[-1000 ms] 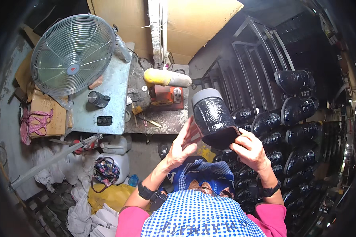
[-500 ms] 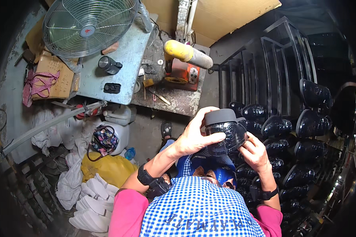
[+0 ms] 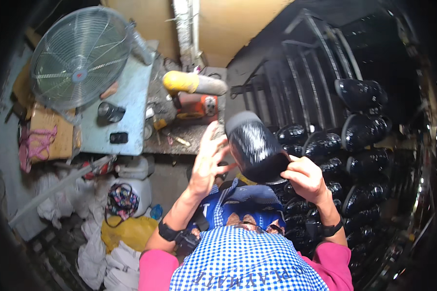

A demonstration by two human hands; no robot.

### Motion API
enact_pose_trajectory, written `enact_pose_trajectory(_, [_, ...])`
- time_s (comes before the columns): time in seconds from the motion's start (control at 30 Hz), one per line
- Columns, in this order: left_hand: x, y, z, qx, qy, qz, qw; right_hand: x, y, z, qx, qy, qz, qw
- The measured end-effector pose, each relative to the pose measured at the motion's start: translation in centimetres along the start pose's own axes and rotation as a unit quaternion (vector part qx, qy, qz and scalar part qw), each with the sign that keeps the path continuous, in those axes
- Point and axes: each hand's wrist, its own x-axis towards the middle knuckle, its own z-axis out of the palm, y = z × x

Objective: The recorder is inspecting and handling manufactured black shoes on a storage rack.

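Note:
A glossy black shoe (image 3: 255, 148), wrapped in what looks like shiny film and with a matte dark sole edge, is held tilted in front of my body. My right hand (image 3: 305, 178) pinches its lower right edge between thumb and fingers. Just left of the shoe, my left hand (image 3: 206, 162) is raised with its fingers spread. Its fingertips are close to the shoe's side, and I cannot tell whether any touch it. Motion blurs the shoe somewhat.
On my right a rack (image 3: 320, 72) carries rows of similar black shoes (image 3: 366, 131). Ahead stands a worn bench with an orange machine (image 3: 196, 106) and a yellow-tipped cylinder (image 3: 194, 83). A large fan (image 3: 80, 58) and a dark mug (image 3: 110, 112) are on the blue table (image 3: 131, 102).
My left hand has let go of the shoe and opened beside it. The shoe has turned in my right hand and shifted left in the picture. The whole view has swung a little.

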Motion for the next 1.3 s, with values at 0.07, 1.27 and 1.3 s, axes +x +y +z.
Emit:
enact_pose_trajectory(0.07, [0.1,-0.9,-1.5,0.051,0.034,0.037,0.997,1.4,0.0,-2.2,0.007,0.022,0.029,0.999])
enact_pose_trajectory(1.27, [-6.5,-10.8,-29.4,0.202,0.367,-0.22,0.881,-0.9,-0.5,-5.9,0.155,0.075,0.304,0.937])
enact_pose_trajectory(1.3, [-6.2,-10.5,-29.9,0.214,0.363,-0.223,0.879,-2.4,-0.6,-3.6,0.181,0.049,0.334,0.924])
